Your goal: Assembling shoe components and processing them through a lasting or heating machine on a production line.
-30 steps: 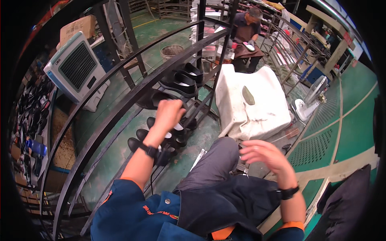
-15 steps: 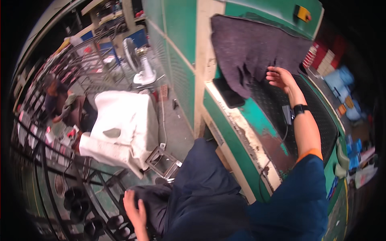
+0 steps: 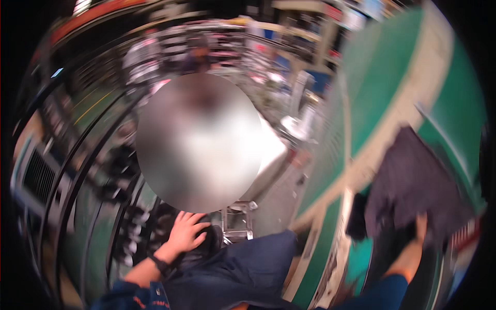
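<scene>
Currently, dark cloth [image 3: 413,181] hangs at right against the green machine [image 3: 369,98]; right hand [image 3: 421,227] at its lower edge, finger state undeterminable. Left hand [image 3: 187,232]: fingers apart. Black rack [image 3: 77,186] obstructs left; white fan [image 3: 298,125] stands far.

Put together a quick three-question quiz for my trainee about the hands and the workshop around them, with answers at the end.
1. Which of the wearer's hands is at the lower edge of the dark purplish-grey cloth?
2. True or false: the white standing fan appears to the left of the large, smooth green panel.
3. Fill in: the white, box-shaped air cooler with a dark grille is near the picture's ____ edge.

Key: 1. The bare right hand. 2. True. 3. Left.
</scene>
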Available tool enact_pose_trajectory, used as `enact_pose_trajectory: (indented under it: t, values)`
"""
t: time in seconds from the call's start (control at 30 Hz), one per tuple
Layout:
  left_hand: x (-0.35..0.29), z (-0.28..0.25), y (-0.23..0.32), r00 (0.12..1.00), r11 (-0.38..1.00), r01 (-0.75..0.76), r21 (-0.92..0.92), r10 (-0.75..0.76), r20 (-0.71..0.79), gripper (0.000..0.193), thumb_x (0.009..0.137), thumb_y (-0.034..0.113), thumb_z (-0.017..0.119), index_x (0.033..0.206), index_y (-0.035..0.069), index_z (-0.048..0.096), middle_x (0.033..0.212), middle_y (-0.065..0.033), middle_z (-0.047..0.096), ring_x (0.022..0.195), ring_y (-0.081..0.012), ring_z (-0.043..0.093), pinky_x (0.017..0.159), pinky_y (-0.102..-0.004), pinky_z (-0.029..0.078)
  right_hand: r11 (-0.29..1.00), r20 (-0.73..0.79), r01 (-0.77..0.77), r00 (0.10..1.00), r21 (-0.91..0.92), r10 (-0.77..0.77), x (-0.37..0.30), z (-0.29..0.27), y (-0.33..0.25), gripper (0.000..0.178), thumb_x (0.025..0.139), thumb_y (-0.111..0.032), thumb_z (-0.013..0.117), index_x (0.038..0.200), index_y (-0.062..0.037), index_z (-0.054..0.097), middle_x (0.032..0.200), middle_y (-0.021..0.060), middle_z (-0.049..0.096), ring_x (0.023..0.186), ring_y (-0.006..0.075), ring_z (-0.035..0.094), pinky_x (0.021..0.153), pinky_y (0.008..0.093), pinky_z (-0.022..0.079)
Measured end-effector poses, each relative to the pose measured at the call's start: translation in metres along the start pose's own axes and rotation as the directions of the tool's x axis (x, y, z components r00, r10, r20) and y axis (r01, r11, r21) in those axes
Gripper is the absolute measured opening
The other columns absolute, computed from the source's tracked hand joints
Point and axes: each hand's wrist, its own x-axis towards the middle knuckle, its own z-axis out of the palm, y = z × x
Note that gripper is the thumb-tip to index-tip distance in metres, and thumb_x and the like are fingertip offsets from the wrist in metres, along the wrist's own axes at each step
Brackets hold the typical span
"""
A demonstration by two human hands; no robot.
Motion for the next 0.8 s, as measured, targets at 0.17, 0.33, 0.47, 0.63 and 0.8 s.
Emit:
enact_pose_trajectory:
  t: [0.17, 0.33, 0.47, 0.63, 0.8]
  values:
    - [-0.005, -0.027, 0.041, 0.999, 0.975, 0.039, 0.217, -0.044, 0.02, 0.036, 0.087, 0.032, 0.066, 0.12, 0.018, 0.071, 0.147, -0.0087, 0.053, 0.144, -0.0327, 0.04, 0.119, -0.0577, 0.027, 0.46, 0.451, -0.561, 0.828, 0.689, 0.333, 0.009, -0.026, -0.13, 0.058, 0.106, -0.033, 0.047, 0.148, 0.0068, 0.043, 0.151, 0.0275, 0.046, 0.141, 0.038, 0.044, 0.121, 0.0409, 0.032]
    - [-0.009, -0.02, 0.04, 0.994, 0.973, 0.093, 0.21, -0.102, 0.031, 0.037, 0.086, 0.033, 0.066, 0.12, 0.019, 0.071, 0.147, -0.0077, 0.052, 0.145, -0.0296, 0.038, 0.119, -0.058, 0.026, 0.391, 0.457, -0.69, 0.708, 0.609, 0.538, 0.009, -0.165, -0.156, 0.085, 0.088, -0.074, 0.049, 0.133, -0.0039, 0.064, 0.138, 0.024, 0.06, 0.126, 0.0422, 0.058, 0.109, 0.0454, 0.045]
    - [-0.002, -0.018, 0.029, 0.998, 0.979, 0.066, 0.195, -0.068, 0.002, 0.036, 0.085, 0.032, 0.066, 0.117, 0.019, 0.072, 0.147, -0.0068, 0.052, 0.145, -0.0293, 0.038, 0.12, -0.0574, 0.025, 0.474, 0.262, -0.424, 0.891, 0.772, 0.371, -0.026, -0.173, -0.121, 0.084, 0.087, -0.071, 0.054, 0.138, -0.003, 0.059, 0.139, 0.023, 0.059, 0.128, 0.0392, 0.056, 0.111, 0.0439, 0.042]
    - [-0.014, -0.018, 0.028, 0.995, 0.985, 0.094, 0.146, -0.089, -0.043, 0.034, 0.085, 0.03, 0.065, 0.116, 0.018, 0.072, 0.148, -0.0064, 0.052, 0.145, -0.0295, 0.038, 0.12, -0.0567, 0.024, 0.298, 0.471, -0.536, 0.841, 0.79, 0.266, -0.055, -0.154, -0.145, 0.095, 0.074, -0.052, 0.087, 0.146, -0.0018, 0.051, 0.141, 0.0158, 0.057, 0.125, 0.0321, 0.053, 0.11, 0.047, 0.041]
    - [-0.026, -0.02, 0.019, 0.989, 0.989, 0.062, 0.134, -0.042, -0.142, 0.029, 0.084, 0.029, 0.065, 0.107, 0.016, 0.075, 0.141, -0.0059, 0.057, 0.143, -0.0283, 0.041, 0.118, -0.0562, 0.027, 0.374, 0.414, -0.448, 0.894, 0.812, 0.171, -0.021, -0.178, -0.142, 0.097, 0.074, -0.056, 0.084, 0.145, -0.0004, 0.05, 0.143, 0.0178, 0.054, 0.127, 0.0342, 0.05, 0.112, 0.0471, 0.037]
